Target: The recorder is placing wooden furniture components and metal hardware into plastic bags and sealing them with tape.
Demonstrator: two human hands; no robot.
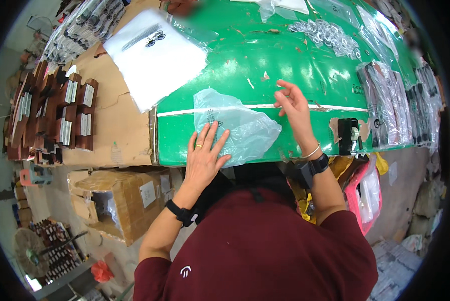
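Observation:
A thin, translucent plastic bag (250, 131) with small dark printing lies spread near the front edge of the green tabletop (235, 80). My left hand (205, 156) rests flat on the bag's left part, fingers stretched and spread. To the right of the bag, my right hand (297, 114) is held over the table with its fingers loosely bent and apart; I see nothing held in it. Farther left lies a stack of clear, whitish plastic bags (159, 65), partly over a cardboard sheet (115, 120).
A black tape dispenser (347, 135) stands right of my right hand, near wrapped dark parts (385, 103). Clear rings (330, 37) lie heaped at the far right. Brown wooden pieces (77, 108) are stacked at left. An opened cardboard box (127, 200) sits below the table.

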